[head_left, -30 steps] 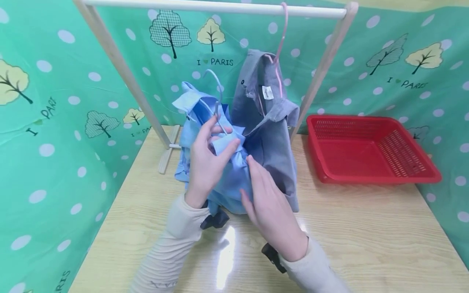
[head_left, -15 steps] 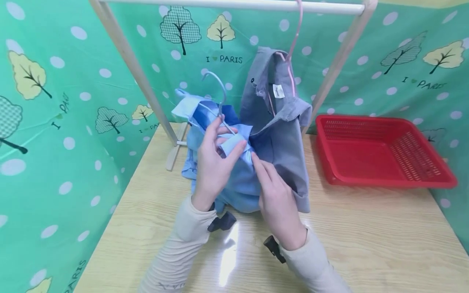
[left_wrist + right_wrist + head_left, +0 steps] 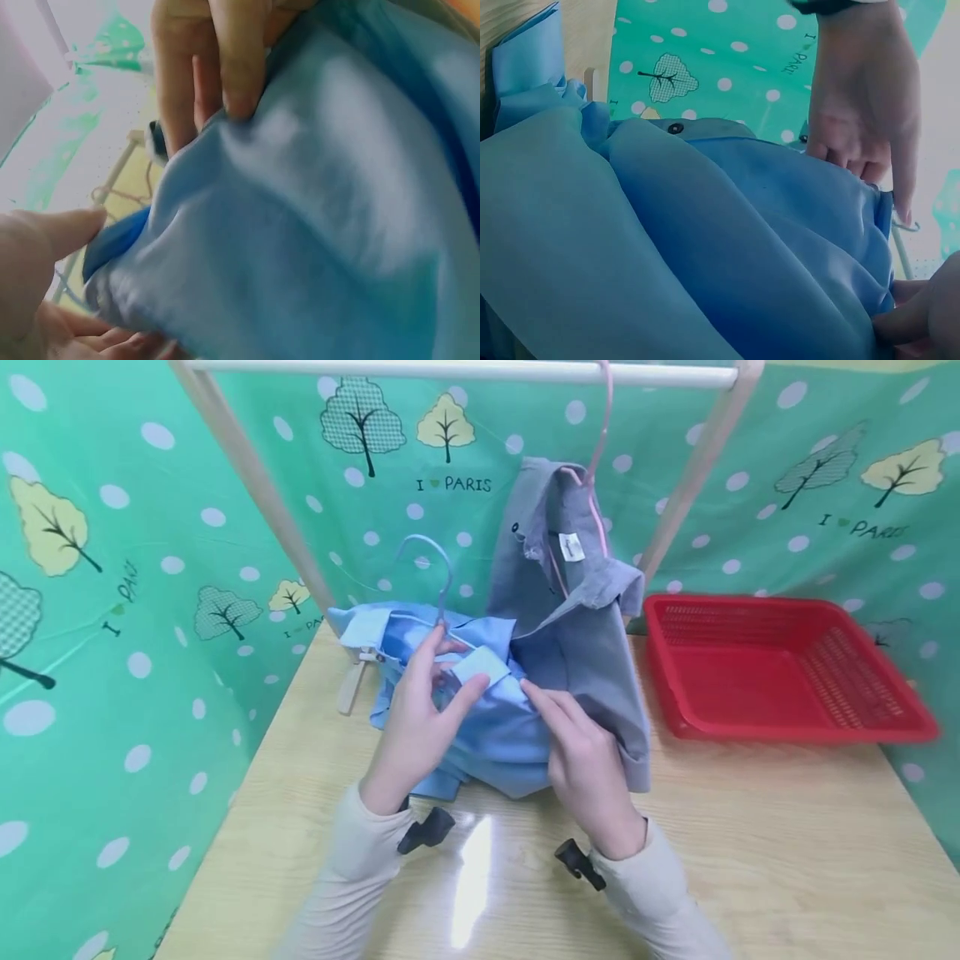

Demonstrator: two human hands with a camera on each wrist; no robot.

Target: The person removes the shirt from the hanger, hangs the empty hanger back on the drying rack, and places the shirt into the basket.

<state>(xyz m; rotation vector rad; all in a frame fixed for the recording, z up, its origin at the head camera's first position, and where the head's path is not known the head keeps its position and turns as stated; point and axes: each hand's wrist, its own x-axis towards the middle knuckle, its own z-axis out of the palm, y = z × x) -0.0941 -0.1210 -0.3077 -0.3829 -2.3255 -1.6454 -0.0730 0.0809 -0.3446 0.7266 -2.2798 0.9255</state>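
A light blue shirt (image 3: 495, 743) is bunched over a pale blue hanger (image 3: 447, 581), whose hook points up in the head view. My left hand (image 3: 412, 718) grips the hanger below its hook along with the shirt's collar, thumb lying near the collar flap. On the right, my right hand (image 3: 588, 764) pinches the edge of the shirt near the hanger's shoulder. Cloth fills most of the left wrist view, where right-hand fingers (image 3: 240, 67) clasp a fold. The hanger's lower part is hidden inside the shirt.
A grey garment (image 3: 517, 560) hangs on a pink hanger (image 3: 603, 427) from the white rack bar (image 3: 480, 370), close behind the blue shirt. To the right stands a red basket (image 3: 795, 731) on the wooden table (image 3: 750, 843). Green patterned cloth (image 3: 187, 693) surrounds the table.
The shirt's left collar side and the hanger have dropped and lie flatter. My right hand has shifted slightly right with the shirt edge, spreading the cloth. The head view has shifted too.
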